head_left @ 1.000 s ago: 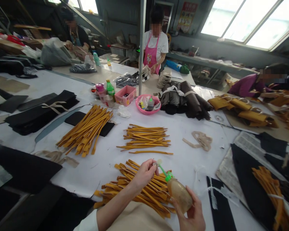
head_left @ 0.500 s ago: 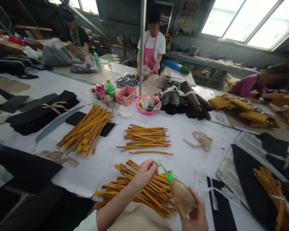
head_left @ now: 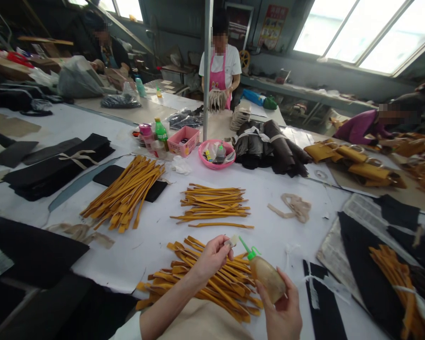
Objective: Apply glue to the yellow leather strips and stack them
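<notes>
Head view showed the left hand (head_left: 216, 255) pinching a small pale piece (head_left: 233, 241) between thumb and fingers, above a loose pile of mustard-yellow straps (head_left: 184, 278) at the near side. Just right of the piece was the tip of a green nozzle (head_left: 244, 244), which slanted up and left from a squeeze bottle (head_left: 268, 277); the right hand (head_left: 285, 304) gripped the bottle round its lower body. Doing this well, as judged from the pose, called for a steady pinch on the piece, the nozzle tip close to it, and light, even pressure on the bottle, so that nothing dripped onto the straps below.

Of the containers, a grey plastic bag (head_left: 78, 82) bulged at the far left, its contents hidden. Right of it stood a turquoise bottle (head_left: 140, 88), then, nearer, a green-capped bottle (head_left: 160, 130). Beside that, a pink box (head_left: 182, 149) held a few small dark items. Next, a pink basket (head_left: 216, 166) held a small bottle (head_left: 220, 153) among bits too small to name. Near right, the squeeze bottle looked translucent and amber-tinted; its fill level was unclear.
</notes>
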Available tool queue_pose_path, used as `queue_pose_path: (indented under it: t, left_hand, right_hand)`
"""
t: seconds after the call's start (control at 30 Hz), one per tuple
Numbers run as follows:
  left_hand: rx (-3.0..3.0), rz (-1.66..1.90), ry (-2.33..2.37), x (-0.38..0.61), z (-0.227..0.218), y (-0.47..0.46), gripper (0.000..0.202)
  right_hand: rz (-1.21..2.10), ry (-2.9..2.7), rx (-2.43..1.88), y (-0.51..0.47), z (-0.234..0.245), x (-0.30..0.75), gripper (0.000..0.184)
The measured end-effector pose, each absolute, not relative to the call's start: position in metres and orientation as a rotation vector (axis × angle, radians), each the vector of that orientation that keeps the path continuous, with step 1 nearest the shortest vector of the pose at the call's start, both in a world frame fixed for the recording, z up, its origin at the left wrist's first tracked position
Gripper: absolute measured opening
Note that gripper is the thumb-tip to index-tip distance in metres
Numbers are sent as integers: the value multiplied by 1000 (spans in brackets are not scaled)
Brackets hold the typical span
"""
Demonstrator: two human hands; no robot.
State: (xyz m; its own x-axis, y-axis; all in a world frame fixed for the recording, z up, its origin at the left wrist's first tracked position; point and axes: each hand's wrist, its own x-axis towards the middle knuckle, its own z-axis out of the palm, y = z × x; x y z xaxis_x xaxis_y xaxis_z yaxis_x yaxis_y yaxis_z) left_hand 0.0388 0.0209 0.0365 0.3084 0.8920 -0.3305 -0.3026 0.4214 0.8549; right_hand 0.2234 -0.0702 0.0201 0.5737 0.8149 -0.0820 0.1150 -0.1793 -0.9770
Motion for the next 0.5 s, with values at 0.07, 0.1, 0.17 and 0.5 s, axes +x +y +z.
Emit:
queue_pose_path:
  t: [0.07, 0.1, 0.17, 0.5]
  left_hand:
    - [768, 908, 934, 39, 36, 21, 35]
    - [772, 911, 940, 39, 35, 21, 35]
    - [790, 914, 953, 39, 34, 21, 34]
    - [934, 896, 972, 36, 34, 18, 30]
  right_hand:
    - [719, -755, -1638, -68, 23, 225, 76]
    - [704, -755, -1624, -68, 24, 226, 75]
    - [699, -782, -1608, -69, 26, 227, 73]
    - [807, -946, -1640, -71, 43, 227, 65]
